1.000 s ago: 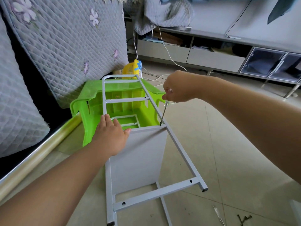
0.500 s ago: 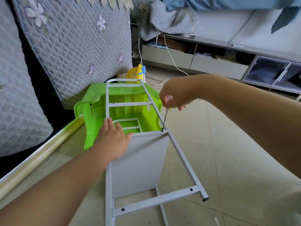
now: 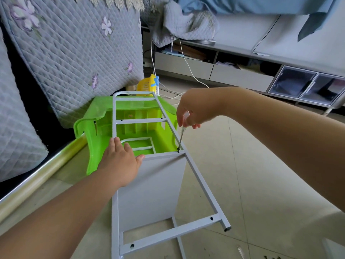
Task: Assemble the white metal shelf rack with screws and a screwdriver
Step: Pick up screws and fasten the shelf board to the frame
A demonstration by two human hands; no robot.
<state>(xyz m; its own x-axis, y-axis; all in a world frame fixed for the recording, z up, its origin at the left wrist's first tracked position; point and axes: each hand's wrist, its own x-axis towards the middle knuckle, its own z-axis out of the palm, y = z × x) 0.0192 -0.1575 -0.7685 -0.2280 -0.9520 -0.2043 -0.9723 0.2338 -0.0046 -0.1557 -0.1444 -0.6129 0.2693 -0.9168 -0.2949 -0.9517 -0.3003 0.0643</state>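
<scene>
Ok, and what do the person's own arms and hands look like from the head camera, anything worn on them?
Both arms are bare for their whole visible length: no sleeves reach into the picture. The left hand and right hand wear no gloves. No watch, bracelet or ring shows on the parts in view, though some fingers are hidden. No cables, straps or markings can be seen on either arm.
</scene>
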